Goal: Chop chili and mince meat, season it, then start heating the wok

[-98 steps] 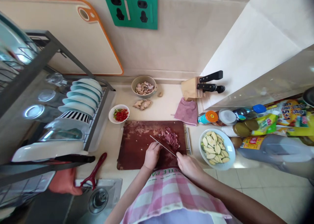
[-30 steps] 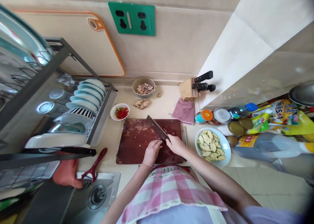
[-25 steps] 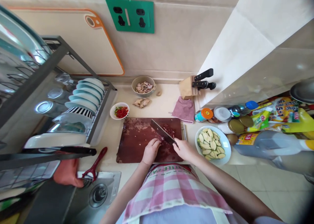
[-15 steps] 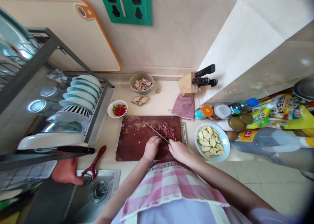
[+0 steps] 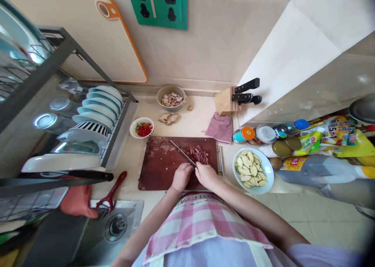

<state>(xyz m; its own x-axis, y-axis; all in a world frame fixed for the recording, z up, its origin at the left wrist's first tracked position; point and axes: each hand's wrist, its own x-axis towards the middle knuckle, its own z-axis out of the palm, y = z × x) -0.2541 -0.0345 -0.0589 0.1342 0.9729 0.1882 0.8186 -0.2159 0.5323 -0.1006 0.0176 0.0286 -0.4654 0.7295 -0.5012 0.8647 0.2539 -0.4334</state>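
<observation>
Kitchen counter [image 5: 193, 124], pale top, tiled wall behind with a green socket plate [image 5: 157, 6] and a large white board with orange trim [image 5: 88, 36] leaning against it. Dark red cutting board [image 5: 159, 161] lies at the counter's front edge, wet and smeared. Right hand [image 5: 206, 175] closed around the handle of a knife [image 5: 182, 154]; blade runs up and left across the board, its edge just beside a small heap of chopped meat [image 5: 199, 154] toward the board's right end. Left hand [image 5: 181, 176] rests on the board close against the right hand, fingers curled; cannot tell whether it grips anything. Behind the board: small white dish of chopped red chili [image 5: 142, 128], loose ginger pieces [image 5: 168, 118], a bowl [image 5: 171, 98] with pale slices inside. Pink cloth [image 5: 222, 127] lies just off the board's far right corner, a knife block [image 5: 231, 100] beyond it. Right of the board, a plate of pale sliced vegetable [image 5: 253, 171], with jars and bottles [image 5: 293, 142] crowded past it. Left side: dish rack [image 5: 93, 118] holding plates on edge. Red peeler [image 5: 113, 193] lies at the sink [image 5: 114, 230] rim, near left. Pink checked apron [image 5: 202, 224] fills the lower frame.
</observation>
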